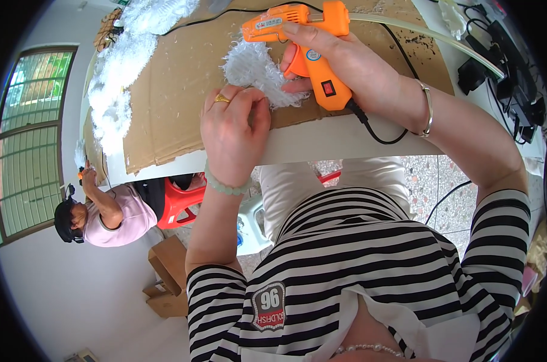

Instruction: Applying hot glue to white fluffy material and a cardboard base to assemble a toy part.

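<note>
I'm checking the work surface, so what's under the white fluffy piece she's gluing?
Under the white fluffy piece lies a sheet of brown cardboard on the white table. The left hand and right hand with the orange glue gun cover its near edge.

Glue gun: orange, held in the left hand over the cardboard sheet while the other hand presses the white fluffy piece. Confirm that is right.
Wrong hand. The head view shows the orange glue gun in the right hand, over the cardboard sheet; the left hand presses the white fluffy piece.
</note>
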The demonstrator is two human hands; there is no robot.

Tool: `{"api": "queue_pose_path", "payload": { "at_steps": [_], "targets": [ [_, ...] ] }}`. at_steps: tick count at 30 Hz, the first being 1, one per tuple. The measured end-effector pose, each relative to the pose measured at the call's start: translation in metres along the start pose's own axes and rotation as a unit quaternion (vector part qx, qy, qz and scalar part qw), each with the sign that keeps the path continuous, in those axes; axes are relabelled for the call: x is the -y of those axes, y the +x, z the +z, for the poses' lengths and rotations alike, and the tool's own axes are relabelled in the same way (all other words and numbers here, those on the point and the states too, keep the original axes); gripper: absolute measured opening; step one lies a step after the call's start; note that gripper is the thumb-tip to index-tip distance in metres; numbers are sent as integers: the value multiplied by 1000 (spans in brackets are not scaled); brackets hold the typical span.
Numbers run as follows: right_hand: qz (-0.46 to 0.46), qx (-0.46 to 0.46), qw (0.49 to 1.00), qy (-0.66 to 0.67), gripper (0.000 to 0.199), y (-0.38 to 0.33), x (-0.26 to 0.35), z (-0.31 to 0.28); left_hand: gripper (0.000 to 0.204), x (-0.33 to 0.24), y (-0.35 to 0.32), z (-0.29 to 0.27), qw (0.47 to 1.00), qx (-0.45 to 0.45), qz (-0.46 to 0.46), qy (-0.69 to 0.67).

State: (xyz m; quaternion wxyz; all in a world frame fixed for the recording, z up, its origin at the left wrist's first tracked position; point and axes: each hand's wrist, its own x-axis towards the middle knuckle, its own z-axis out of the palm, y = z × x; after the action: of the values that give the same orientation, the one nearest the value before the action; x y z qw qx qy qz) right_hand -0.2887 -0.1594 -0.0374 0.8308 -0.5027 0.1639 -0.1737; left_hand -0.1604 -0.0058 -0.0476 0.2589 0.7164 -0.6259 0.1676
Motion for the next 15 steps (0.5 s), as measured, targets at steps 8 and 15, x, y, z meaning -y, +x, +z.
{"api": "queue_pose_path", "payload": {
  "at_steps": [8,15],
  "targets": [
    [-18,8,1000,1,40,3,1,-2,14,13,7,-1,979,70,-98,-166],
    [-3,17,1000,12,32,-7,48,-11,14,14,-1,-11,922,-56,-242,-297]
  ]
}}
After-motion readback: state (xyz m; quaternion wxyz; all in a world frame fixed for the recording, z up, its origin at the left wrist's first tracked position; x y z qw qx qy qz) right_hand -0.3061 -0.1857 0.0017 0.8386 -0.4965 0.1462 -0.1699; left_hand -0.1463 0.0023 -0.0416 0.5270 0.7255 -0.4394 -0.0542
